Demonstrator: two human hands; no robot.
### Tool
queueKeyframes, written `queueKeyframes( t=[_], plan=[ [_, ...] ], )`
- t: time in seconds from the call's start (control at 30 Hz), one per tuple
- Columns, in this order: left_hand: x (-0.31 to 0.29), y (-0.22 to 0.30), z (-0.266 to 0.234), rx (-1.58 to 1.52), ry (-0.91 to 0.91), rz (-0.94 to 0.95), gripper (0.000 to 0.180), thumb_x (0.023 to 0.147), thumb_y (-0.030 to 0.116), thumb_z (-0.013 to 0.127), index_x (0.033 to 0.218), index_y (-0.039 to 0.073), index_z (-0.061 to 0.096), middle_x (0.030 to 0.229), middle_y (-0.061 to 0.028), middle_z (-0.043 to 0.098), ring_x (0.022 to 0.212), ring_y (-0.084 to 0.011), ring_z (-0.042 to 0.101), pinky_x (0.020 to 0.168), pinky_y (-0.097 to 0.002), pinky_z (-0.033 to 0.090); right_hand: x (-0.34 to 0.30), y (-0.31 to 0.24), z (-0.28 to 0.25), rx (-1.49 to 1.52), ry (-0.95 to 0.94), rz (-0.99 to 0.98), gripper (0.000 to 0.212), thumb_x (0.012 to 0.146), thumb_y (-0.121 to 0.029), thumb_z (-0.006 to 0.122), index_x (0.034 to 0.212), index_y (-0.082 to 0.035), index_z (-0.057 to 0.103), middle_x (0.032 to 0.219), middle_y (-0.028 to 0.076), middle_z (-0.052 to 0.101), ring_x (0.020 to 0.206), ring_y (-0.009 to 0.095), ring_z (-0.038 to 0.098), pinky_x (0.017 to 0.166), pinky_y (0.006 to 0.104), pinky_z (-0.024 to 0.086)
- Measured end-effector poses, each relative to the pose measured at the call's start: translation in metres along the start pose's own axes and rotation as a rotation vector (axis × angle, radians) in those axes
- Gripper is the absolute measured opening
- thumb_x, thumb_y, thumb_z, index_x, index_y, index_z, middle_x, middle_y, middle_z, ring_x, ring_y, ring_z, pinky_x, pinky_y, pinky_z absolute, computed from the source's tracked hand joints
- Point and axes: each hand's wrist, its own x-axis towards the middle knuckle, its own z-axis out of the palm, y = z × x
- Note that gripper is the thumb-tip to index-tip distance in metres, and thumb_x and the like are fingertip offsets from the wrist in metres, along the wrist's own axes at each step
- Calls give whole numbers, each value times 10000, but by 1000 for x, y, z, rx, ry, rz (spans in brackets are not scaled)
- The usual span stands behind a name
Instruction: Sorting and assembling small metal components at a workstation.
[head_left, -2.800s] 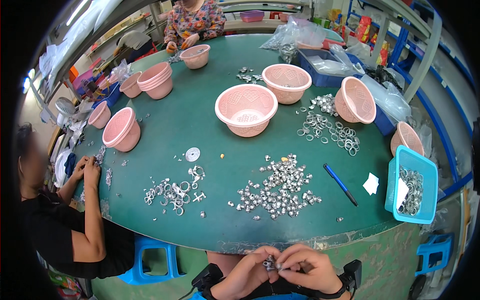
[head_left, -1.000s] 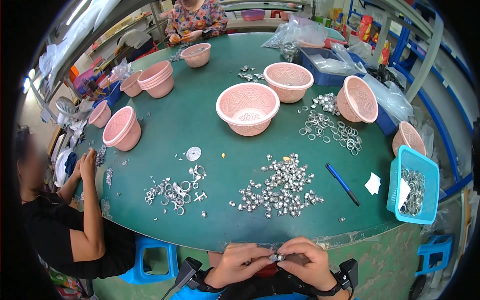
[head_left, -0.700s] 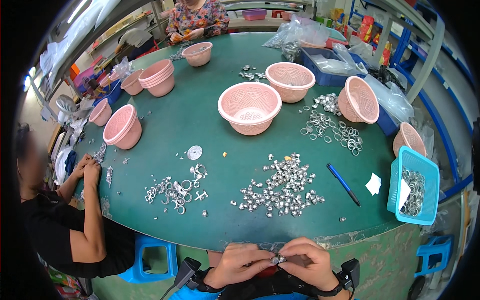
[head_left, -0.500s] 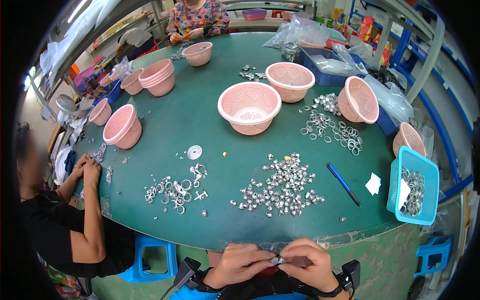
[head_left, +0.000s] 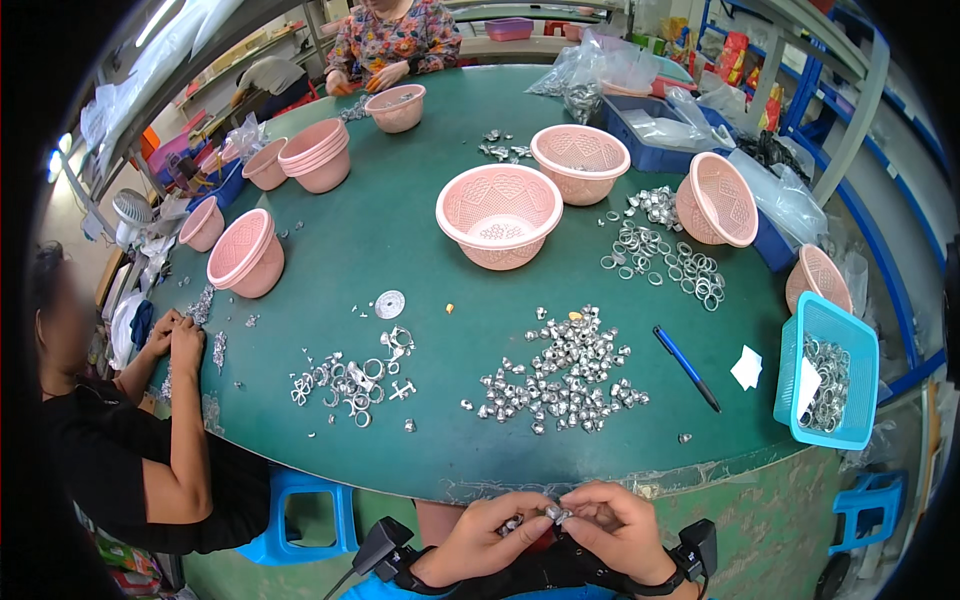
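Note:
Just off the table's front edge, my left hand (head_left: 487,540) and my right hand (head_left: 622,532) meet, fingers closed. A small silver metal piece (head_left: 557,514) is pinched between their thumbs and fingertips; its exact kind is too small to tell. More silver bits (head_left: 511,524) show in the curled fingers of my left hand. Straight ahead on the green table (head_left: 400,240) lies a spread pile of small rounded silver pieces (head_left: 560,385). To its left sits a looser group of silver rings and cross-shaped parts (head_left: 355,385).
A blue pen (head_left: 686,368), a white paper scrap (head_left: 746,367) and a turquoise basket of rings (head_left: 868,370) lie right. Pink bowls (head_left: 499,215) and loose rings (head_left: 690,272) stand farther back. One co-worker (head_left: 120,430) sits left, another (head_left: 395,40) at the far end.
My left fingers have curled inward, and silver bits now show in them. The piece at my fingertips has turned and is more visible. The far co-worker's hands have moved apart.

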Motion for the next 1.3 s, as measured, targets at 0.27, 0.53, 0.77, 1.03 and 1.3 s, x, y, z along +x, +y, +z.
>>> queueKeyframes(
  t=[0.27,0.53,0.77,1.03,1.3],
  plan=[
    [-6,5,1,-28,75,-96,115,770,86,526,858,11,527,656,-39,552,576,-70,508,528,-206,409,3,6,-12,628,-89,405,226,836,-129,407,1025,-4,412,893,49,487,805,113,475,688,230,395],
    [-1,-2,5,604,35,271,153,647,108,616,784,65,564,563,-61,504,472,-209,510,415,-276,393,-6,5,2,229,41,457,165,780,-73,506,919,16,492,676,18,506,569,59,441,514,173,366],
    [-4,-12,1,683,-28,300,164,686,113,584,843,73,556,549,-49,493,467,-179,516,433,-277,409,-10,14,-7,175,-19,382,168,788,-87,509,932,-2,510,830,19,548,732,31,496,622,152,406],
    [-7,-8,-10,592,26,161,98,643,79,630,712,43,571,566,-78,546,446,-188,525,413,-251,401,-22,3,-66,-193,274,217,163,718,-35,581,878,-22,550,610,-70,417,530,-7,357,470,123,281],
    [0,-11,0,608,-44,204,90,648,84,623,712,42,577,567,-72,547,439,-179,516,412,-247,396,-27,-3,-128,-637,714,-37,181,660,-11,609,833,-4,560,587,-40,420,495,15,335,430,156,261]
  ],
)
